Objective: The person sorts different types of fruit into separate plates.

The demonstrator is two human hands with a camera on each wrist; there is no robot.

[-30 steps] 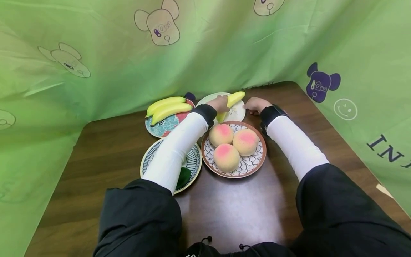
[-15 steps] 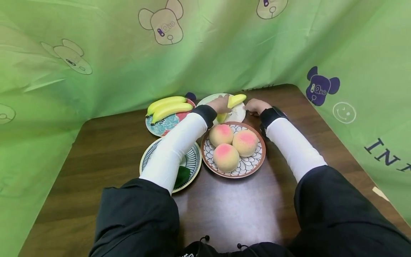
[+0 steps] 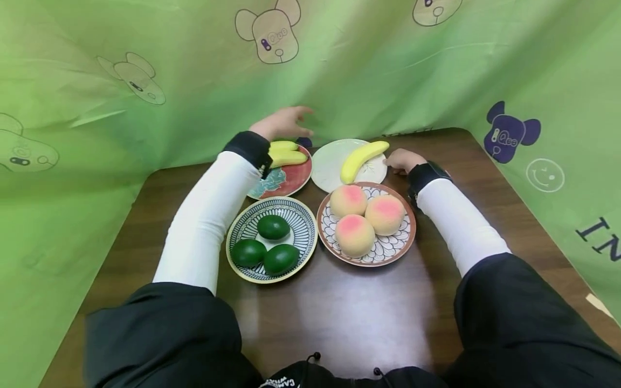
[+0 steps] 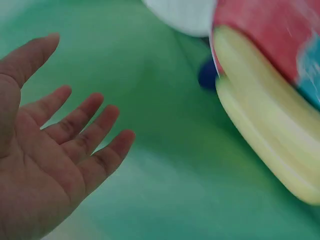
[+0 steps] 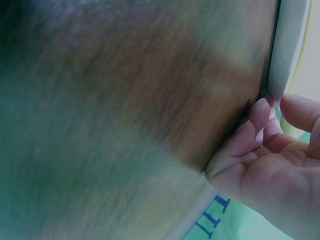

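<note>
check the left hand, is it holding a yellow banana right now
No, the left hand is empty with fingers spread, raised beside the two yellow bananas.

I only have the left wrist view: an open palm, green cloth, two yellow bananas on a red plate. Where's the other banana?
Observer: A single yellow banana lies alone on the round white plate, beside the red plate.
Operator: Is the right hand holding it?
Observer: No. The right hand rests on the brown wooden table, fingertips at the white plate's rim.
Operator: What else is on the table?
Observer: Three green avocados on a striped plate, and three pink peaches on a brown-rimmed plate.
</note>
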